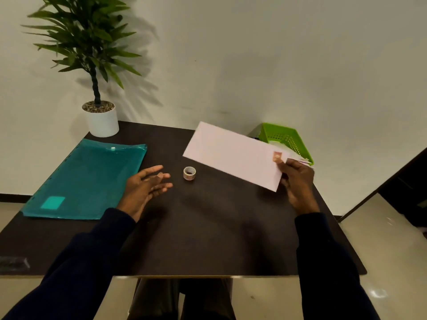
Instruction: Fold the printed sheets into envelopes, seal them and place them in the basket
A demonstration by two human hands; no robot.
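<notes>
Your dark sleeves frame the near edge of the table. The fingers of your right hand pinch the right end of the pale envelope, thumb just beside a small brownish sticker. The envelope hangs tilted in the air above the table, between the small roll and the green basket at the far right. Your left hand hovers open just left of the roll, spread and gripping nothing.

Folded paper like this is probably light, thin and floppy when held by one end. A firm pinch near the stickered end, or support under the middle, should keep it from sagging or creasing.

Blur smears the sticker, so I cannot tell whether it closes the flap. The envelope covers the basket's near-left part. Something white lies inside, and pale edges poke out past your fingers, but what they are is unclear.
</notes>
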